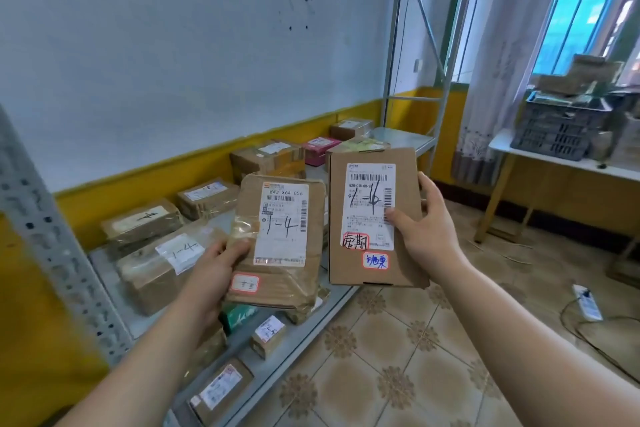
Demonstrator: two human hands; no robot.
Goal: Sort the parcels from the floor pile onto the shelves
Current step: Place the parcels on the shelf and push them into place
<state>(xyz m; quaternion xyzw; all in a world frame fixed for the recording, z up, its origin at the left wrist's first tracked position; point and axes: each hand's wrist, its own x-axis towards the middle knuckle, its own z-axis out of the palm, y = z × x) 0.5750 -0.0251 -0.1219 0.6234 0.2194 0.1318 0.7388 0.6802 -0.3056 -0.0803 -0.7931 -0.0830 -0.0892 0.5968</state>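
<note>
My left hand (216, 269) grips a taped brown parcel (282, 274) by its left edge; its white label reads "1-4". My right hand (427, 229) holds a flat brown cardboard parcel (370, 270) by its right edge, thumb on the white label, which also shows handwritten digits. Both parcels are held upright, side by side, above the front edge of a grey metal shelf (110, 284). On that shelf lie several brown parcels, one marked "1-4" (166, 267), and a pink box (318, 149) farther back.
A lower shelf level (266, 371) carries small parcels and a green box (237, 317). The perforated upright post (45, 232) stands at left. A tiled floor lies at right, with a power strip (587, 302) and cable. A white table (554, 158) holds a grey crate (557, 128).
</note>
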